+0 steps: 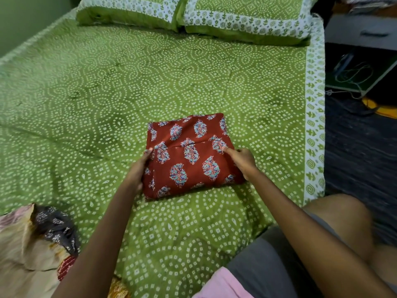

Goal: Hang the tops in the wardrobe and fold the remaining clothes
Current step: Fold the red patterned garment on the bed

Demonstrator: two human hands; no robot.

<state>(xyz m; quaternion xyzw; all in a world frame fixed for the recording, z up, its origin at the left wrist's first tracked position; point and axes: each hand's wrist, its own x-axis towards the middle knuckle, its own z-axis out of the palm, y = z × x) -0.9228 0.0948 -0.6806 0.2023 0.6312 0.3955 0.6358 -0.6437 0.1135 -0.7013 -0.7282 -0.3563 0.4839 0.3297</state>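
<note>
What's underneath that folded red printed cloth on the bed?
The folded red cloth lies on the green bedsheet. Anything between its layers or beneath it is hidden.

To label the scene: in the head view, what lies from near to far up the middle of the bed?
Folded red garment held by left hand and right hand → bare green bedsheet → pillows.

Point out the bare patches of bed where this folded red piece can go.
Widest free stretch: the green bedsheet between the pillows and the folded red garment, reaching to the left edge. A narrower strip runs right of the garment to the white border. Crowded: the near-left corner, under the unfolded clothes pile.
</note>
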